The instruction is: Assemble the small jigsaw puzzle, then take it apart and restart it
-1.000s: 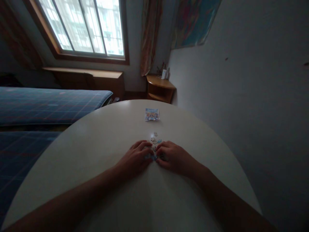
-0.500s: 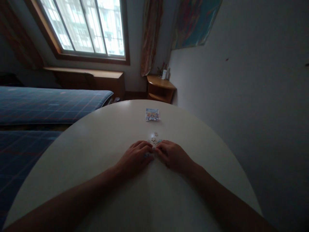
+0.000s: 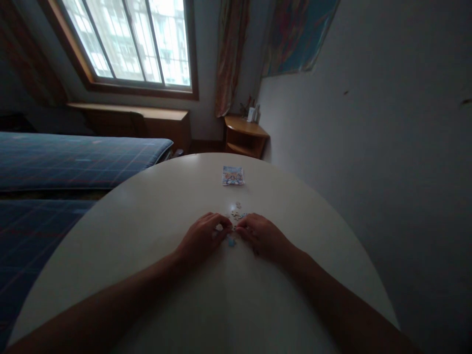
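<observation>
Small jigsaw puzzle pieces lie loosely on the white round table, just beyond my fingertips. My left hand is closed in a pinch, thumb and index finger meeting at a tiny jigsaw piece. From the other side, my right hand pinches at the same spot, its fingers curled in; the fingertips partly hide what is between them. A light-blue jigsaw piece rests on the table below the fingertips. More pieces show partly under the left palm.
Farther back on the table lies a small printed picture packet. A plaid-covered mattress is beyond the table to the left. A wooden corner shelf stands past the far edge, and a wall runs along the right.
My left fingers have drawn from lying over the pieces into a pinch, and the light-blue piece below them has come into view. My right hand has barely moved.
</observation>
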Motion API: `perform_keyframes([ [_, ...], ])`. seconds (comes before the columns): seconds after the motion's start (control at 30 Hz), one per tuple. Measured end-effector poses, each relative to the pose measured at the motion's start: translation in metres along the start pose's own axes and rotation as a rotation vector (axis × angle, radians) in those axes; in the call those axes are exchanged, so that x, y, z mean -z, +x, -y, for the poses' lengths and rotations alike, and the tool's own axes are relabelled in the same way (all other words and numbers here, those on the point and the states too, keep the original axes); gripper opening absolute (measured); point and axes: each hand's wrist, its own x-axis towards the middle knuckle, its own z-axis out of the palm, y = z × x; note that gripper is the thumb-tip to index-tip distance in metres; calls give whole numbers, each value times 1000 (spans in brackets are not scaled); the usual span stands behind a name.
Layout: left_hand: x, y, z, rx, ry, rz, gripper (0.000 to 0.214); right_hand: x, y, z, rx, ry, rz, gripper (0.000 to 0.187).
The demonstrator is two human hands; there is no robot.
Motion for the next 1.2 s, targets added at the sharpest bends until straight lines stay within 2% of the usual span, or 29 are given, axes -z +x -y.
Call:
perform_keyframes([
  [0.1,4,2,4,55,79,-55,10,5,-3,-6,4,-50,-22,27],
  [0.13,5,3,6,70,98,-66,10,6,-5,-7,5,-73,-10,39],
  [0.23,6,5,12,129,90,-68,12,2,-9,-11,11,-159,83,98],
  [0.3,4,5,15,196,36,-56,18,-2,-9,-11,2,-204,127,111],
  [0.4,1,8,19,256,-75,-48,24,-10,-2,-11,-27,-239,134,105],
  [0.5,5,10,24,260,-162,-32,32,-17,14,-11,-31,-228,99,94],
  [0.57,15,10,28,224,-174,45,36,-22,26,-10,16,-183,68,78],
  [0.6,22,9,30,178,-160,124,40,-24,31,-10,43,-155,48,68],
  [0.7,44,3,35,16,5,357,75,-29,41,-9,84,-87,-34,38],
  [0.77,52,-1,37,-54,93,426,88,-31,39,-7,99,-57,-59,21],
  [0.83,52,-2,37,-83,145,412,82,-31,33,-4,103,-25,-58,12],
  [0.93,40,2,37,-73,178,326,58,-29,23,0,51,32,-99,12],
  [1.1,22,6,34,-55,194,245,38,-15,20,-6,-154,159,-317,35],
  [1.2,18,5,29,-76,204,227,29,-5,11,-17,-208,2,-240,48],
])
